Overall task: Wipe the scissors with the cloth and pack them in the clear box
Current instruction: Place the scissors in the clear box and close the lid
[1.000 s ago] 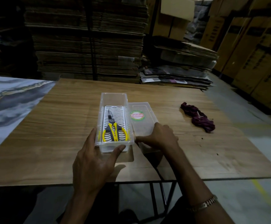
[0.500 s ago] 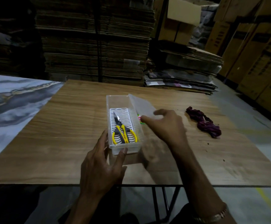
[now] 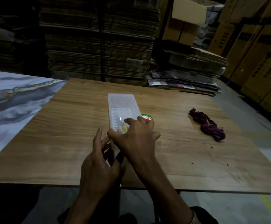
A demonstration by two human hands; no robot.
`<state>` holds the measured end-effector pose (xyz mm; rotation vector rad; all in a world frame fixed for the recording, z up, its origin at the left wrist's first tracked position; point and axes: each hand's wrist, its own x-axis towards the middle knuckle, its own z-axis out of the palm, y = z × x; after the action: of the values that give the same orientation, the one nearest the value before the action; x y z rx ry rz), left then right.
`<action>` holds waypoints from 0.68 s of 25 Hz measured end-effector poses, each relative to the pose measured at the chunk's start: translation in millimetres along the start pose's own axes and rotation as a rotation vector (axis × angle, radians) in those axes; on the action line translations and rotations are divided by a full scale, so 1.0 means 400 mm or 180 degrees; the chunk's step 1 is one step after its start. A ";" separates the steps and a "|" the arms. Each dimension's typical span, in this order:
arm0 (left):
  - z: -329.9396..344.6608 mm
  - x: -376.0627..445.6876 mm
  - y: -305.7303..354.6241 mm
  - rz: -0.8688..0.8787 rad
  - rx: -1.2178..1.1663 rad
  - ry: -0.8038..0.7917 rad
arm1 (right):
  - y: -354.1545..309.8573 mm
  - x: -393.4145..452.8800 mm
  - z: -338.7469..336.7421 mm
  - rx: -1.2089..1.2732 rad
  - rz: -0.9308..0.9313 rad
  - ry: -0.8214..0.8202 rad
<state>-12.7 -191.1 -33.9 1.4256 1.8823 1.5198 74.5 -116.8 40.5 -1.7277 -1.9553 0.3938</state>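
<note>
1. Head view: the scissors (image 3: 121, 127) lie inside the clear box (image 3: 115, 109), showing only as yellow handles and a dim blade through the plastic near the box's near end.
2. The clear box stands lengthwise on the wooden table (image 3: 67, 126), around the middle of it, with the lid (image 3: 123, 102) lying over its top. A round green and red sticker (image 3: 146, 117) peeks out at the right edge of the lid.
3. The right hand (image 3: 134, 138) is spread over the near end of the lid, fingers bent and fingertips pressing down on it, thumb at the left rim.
4. The left hand (image 3: 99, 164) sits just near of the box, fingers fairly straight and touching its near left corner; it grips nothing that can be seen.
5. The cloth (image 3: 207, 125), dark purple and crumpled, lies on the table well to the right of the box, apart from both hands.
6. A marble-patterned sheet (image 3: 10, 102) covers the surface to the left.
7. Stacks of flattened cardboard (image 3: 99, 46) stand beyond the far edge.
</note>
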 end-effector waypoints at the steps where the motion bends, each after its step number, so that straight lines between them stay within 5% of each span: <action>1: 0.000 0.002 -0.005 0.0005 0.0068 0.0018 | 0.005 -0.006 0.008 -0.0058 -0.0033 0.0059; 6: -0.002 0.006 -0.020 -0.0008 -0.0342 -0.0027 | 0.041 -0.005 0.025 -0.0272 -0.0304 0.0058; 11: -0.005 0.044 -0.023 -0.0882 -0.1653 0.0039 | 0.152 0.087 -0.029 0.1081 -0.0045 0.0004; 14: -0.001 0.062 -0.018 -0.0859 -0.1688 -0.0038 | 0.215 0.096 -0.069 0.2207 0.0668 -0.0713; 17: 0.000 0.062 -0.030 -0.0704 -0.1709 -0.0239 | 0.252 0.068 -0.079 0.2797 0.0551 -0.1197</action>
<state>-29.4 -169.3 -36.4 0.9810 1.3830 1.6628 174.3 -77.9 19.0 -1.2698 -1.4685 1.4693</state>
